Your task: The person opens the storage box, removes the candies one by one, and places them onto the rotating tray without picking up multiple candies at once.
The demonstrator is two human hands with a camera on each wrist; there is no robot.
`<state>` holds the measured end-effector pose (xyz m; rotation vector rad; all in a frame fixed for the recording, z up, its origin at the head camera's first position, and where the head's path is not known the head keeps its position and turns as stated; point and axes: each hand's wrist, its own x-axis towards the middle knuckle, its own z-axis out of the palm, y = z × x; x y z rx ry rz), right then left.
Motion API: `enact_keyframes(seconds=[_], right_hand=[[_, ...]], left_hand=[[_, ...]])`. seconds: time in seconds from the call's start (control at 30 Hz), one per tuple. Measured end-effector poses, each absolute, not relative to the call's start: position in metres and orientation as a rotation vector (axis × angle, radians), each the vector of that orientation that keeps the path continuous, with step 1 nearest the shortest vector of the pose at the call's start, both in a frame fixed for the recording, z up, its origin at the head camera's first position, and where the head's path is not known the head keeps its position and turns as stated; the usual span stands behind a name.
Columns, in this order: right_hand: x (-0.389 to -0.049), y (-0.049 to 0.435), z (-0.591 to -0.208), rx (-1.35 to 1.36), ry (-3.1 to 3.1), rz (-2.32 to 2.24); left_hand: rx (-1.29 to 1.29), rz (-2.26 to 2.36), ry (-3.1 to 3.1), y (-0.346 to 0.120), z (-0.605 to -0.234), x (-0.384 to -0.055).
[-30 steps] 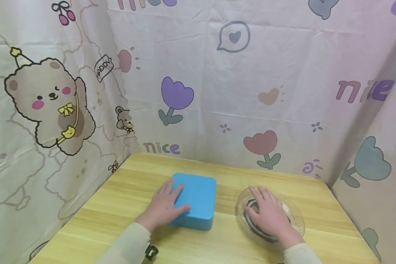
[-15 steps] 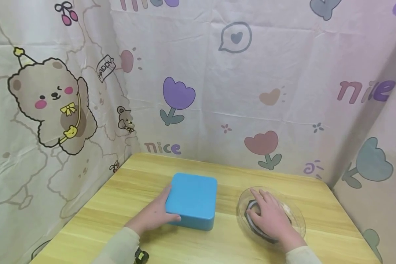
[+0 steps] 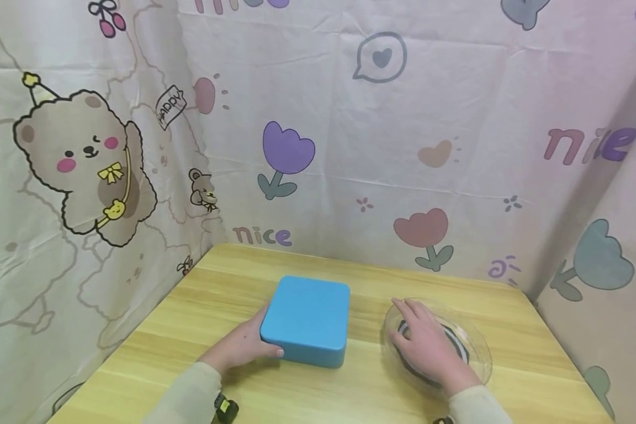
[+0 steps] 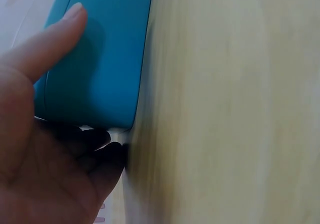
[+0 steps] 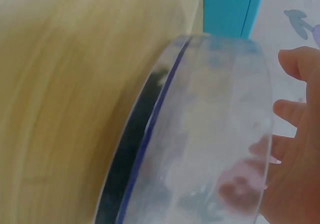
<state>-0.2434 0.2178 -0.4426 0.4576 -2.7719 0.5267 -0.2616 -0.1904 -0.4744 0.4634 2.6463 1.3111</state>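
Note:
A blue square box with rounded corners lies on the table. My left hand grips its near left corner. In the left wrist view the thumb lies along the front face of the blue box, and the other fingers, in shadow, curl by its side. To the right sits a clear round plastic container with a dark band and a white ring. Over its top hovers my right hand, fingers relaxed and slightly spread. The right wrist view shows those fingers beside the upper face of the clear container.
Both things stand on a light wood-grain table. A printed cloth with bears and tulips hangs behind and along the sides. A small black device shows below the left sleeve.
My left hand has slid from the top of the blue box down to its left side, thumb now on the front. The right hand has shifted slightly left over the clear container.

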Motion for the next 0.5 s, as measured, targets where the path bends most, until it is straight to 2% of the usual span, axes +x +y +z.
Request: enact_keyframes(seconds=[0.5], right_hand=[[-0.264,0.152,-0.431,0.593,-2.779,0.713]], left_hand=[[0.466,1.320,2.632,-0.190,-0.476,-0.265]])
